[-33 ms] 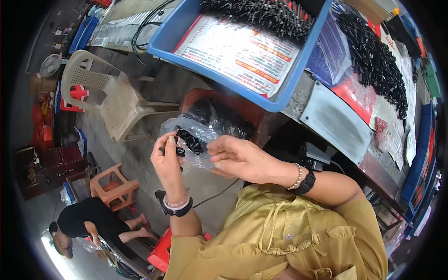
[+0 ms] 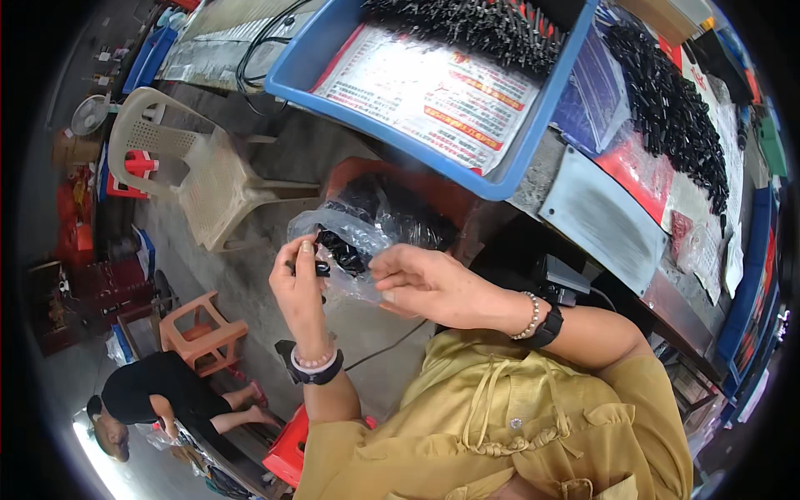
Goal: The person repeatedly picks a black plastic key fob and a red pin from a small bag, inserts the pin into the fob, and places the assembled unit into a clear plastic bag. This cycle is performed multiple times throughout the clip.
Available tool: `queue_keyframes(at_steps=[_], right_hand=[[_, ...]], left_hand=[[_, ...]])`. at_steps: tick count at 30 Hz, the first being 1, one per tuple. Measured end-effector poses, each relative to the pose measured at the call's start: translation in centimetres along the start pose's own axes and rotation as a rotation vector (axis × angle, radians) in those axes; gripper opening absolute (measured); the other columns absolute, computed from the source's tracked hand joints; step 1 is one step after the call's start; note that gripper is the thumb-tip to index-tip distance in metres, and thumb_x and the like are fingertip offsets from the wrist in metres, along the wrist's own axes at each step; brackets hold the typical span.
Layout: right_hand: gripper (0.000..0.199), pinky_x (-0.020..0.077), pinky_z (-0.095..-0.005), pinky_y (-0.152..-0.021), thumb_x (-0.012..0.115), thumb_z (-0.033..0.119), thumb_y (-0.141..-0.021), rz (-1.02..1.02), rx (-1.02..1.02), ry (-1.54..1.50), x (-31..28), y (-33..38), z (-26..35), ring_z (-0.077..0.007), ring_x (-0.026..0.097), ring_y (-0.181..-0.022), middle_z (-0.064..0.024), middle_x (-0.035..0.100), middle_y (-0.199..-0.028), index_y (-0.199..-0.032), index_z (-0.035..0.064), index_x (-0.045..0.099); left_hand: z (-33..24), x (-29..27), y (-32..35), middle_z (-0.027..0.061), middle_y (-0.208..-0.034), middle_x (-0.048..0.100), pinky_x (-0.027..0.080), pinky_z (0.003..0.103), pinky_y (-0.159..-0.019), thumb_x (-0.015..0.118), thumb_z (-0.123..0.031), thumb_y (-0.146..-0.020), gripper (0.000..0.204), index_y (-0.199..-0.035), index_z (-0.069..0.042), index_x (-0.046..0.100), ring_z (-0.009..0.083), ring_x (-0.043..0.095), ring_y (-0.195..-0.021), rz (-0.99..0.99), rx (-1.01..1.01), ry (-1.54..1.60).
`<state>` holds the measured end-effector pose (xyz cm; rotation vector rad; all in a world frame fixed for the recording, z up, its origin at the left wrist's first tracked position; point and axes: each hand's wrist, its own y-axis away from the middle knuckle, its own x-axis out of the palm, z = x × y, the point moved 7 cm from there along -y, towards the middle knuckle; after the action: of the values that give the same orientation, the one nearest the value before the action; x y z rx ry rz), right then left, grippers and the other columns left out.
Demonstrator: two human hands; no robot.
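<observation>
My left hand (image 2: 298,279) is closed around small black plastic parts (image 2: 322,268), whose dark ends stick out on both sides of the fingers. It is at the mouth of a clear plastic bag (image 2: 337,221), where more shiny black parts (image 2: 340,252) show. On the bag's other side, my right hand (image 2: 429,283) is loosely curled, thumb below the fingers, fingertips against or just beside the bag's edge. What those fingers pinch, if anything, is hidden. An orange-red container (image 2: 343,173) stands under and behind the bag.
A blue tray (image 2: 392,136) on the workbench holds a printed sheet and many thin dark pieces. To its right lie a grey plate (image 2: 604,221) and a heap of black parts (image 2: 671,108). A beige chair (image 2: 208,179), an orange stool (image 2: 200,333) and a seated person (image 2: 167,387) are at left.
</observation>
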<state>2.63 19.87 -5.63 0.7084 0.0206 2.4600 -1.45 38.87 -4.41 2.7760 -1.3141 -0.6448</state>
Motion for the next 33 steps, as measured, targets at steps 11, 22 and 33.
queue_keyframes(at_steps=[11,22,33], right_hand=[[0.03,0.0511,-0.0368,-0.08,0.056,0.005,-0.085,-0.016,-0.28,0.856,0.1,0.8,1.1,-0.0347,0.062,-0.096,-0.0206,0.059,-0.111,-0.113,-0.0054,0.052],[0.018,0.0508,-0.0392,-0.075,0.061,0.01,-0.08,-0.02,-0.274,1.213,-1.4,1.3,-1.0,-0.0335,0.06,-0.09,-0.0158,0.057,-0.095,-0.092,-0.0007,0.053],[0.017,0.0498,-0.0428,-0.077,0.055,0.005,-0.086,-0.215,-0.317,0.95,-3.3,1.3,2.1,-0.0376,0.058,-0.092,-0.0179,0.057,-0.095,-0.103,0.0,0.053]], left_hand=[[3.3,4.5,0.5,0.0117,-0.099,0.066,0.046,0.03,-0.085,0.059,-0.026,-0.094,0.035,-0.112,0.004,0.062,0.0175,0.059,-0.093,0.355,0.173,-0.296],[9.1,-2.4,-7.1,0.0077,-0.078,0.062,0.047,0.03,-0.067,0.068,-0.017,-0.083,0.027,-0.099,0.005,0.062,0.0144,0.057,-0.073,-0.044,0.318,-0.667],[-2.1,-1.5,-4.0,-0.0034,-0.078,0.058,0.037,0.017,-0.062,0.055,-0.005,-0.091,0.007,-0.09,-0.002,0.061,0.0024,0.048,-0.068,0.07,0.153,0.236]])
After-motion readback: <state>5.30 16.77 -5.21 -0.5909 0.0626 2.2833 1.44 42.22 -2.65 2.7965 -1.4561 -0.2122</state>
